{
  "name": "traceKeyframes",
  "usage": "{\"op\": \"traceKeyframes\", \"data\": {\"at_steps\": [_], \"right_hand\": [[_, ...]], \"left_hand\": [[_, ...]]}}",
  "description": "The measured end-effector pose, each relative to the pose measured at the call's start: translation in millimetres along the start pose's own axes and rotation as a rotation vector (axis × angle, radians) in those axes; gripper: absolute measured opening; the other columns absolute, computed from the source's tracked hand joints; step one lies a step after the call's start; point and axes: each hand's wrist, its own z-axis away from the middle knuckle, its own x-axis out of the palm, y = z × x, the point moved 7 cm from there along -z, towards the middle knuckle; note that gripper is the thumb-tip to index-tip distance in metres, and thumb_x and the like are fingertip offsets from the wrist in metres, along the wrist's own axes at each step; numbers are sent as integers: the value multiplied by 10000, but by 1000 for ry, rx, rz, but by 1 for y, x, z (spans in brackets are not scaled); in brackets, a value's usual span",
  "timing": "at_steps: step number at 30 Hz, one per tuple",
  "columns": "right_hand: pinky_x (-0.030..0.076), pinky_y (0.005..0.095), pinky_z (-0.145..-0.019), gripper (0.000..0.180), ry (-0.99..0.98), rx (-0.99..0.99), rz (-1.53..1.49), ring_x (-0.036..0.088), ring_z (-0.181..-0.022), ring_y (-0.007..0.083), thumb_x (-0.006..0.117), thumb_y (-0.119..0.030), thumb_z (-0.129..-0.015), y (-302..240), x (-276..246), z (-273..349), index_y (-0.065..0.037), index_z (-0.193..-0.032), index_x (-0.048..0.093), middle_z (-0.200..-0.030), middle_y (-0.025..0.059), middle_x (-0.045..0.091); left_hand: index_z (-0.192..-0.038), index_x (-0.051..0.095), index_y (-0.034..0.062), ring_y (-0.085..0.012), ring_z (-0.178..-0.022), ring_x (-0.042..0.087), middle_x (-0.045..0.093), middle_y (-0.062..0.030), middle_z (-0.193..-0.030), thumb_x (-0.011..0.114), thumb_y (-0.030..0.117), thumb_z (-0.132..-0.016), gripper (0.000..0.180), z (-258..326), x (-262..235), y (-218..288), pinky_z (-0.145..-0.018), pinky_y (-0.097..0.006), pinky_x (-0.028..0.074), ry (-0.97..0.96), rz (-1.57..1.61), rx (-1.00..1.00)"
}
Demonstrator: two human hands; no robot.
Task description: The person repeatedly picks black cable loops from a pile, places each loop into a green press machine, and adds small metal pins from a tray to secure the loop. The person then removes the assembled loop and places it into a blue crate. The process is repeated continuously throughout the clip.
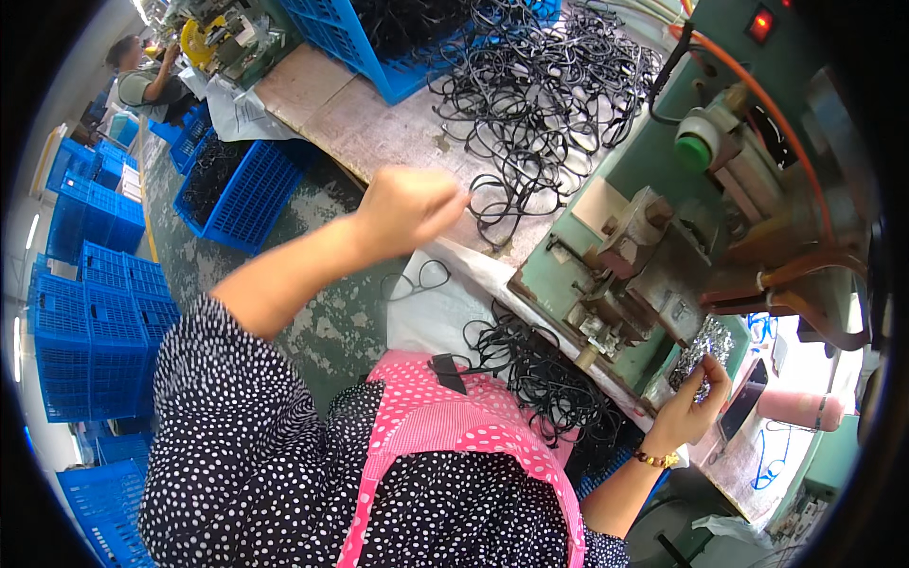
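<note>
Silver bits (714, 337) lie by our right hand (693, 407), four o'clock; our left hand (405, 210), eleven, curls near black frames (559, 104); we can't tell what either grip holds.

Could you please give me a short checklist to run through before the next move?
1. Left hand clear of the machine: ok.
2. Item gripped in the left hand: cannot tell, blurred.
3. Right hand at the shiny metal pieces: ok.
4. Red light on the machine lit: ok.
5. Black frames on the bench untangled: not ok, heaped together.
</note>
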Motion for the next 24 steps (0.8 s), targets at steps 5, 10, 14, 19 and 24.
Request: {"op": "traceKeyframes", "data": {"at_steps": [5,10,14,19,24], "right_hand": [[470,295,-864,97,4,10,36,591,-903,167,619,-21,-935,1,3,0,11,-1023,644,-968,61,646],[473,286,-871,124,7,44,-25,602,-926,159,611,-28,-932,9,7,-1,-3,-1045,656,-985,59,661],[481,294,-864,132,27,19,72,624,-913,176,614,-30,-920,5,2,1,-7,-1039,665,-990,70,678],[488,303,-845,129,38,-12,78,633,-903,186,610,-24,-915,1,3,-2,-8,-1031,664,-984,75,680],[491,306,-838,130,54,-36,85,635,-905,190,617,-34,-914,1,1,-2,-15,-1035,662,-982,76,681]], "left_hand": [[-937,614,40,-356,-691,628,619,-115,-747,697,281,-861,266,133,83,-27,-674,-432,525,-153,-208,-269],[-1095,600,19,-405,-888,677,704,-194,-950,677,361,-823,444,194,114,-56,-779,-475,534,-785,-98,-677],[-951,659,12,-222,-771,673,696,-124,-820,712,304,-818,324,145,43,-12,-722,-371,529,-922,489,-692],[-1241,579,-14,-208,-797,682,723,-137,-994,439,354,-1050,437,25,-38,-13,-813,-341,525,170,1192,-728],[-1128,630,7,-182,-1005,651,687,-134,-1045,572,260,-994,291,65,24,23,-839,-361,523,-368,699,-564]]}}
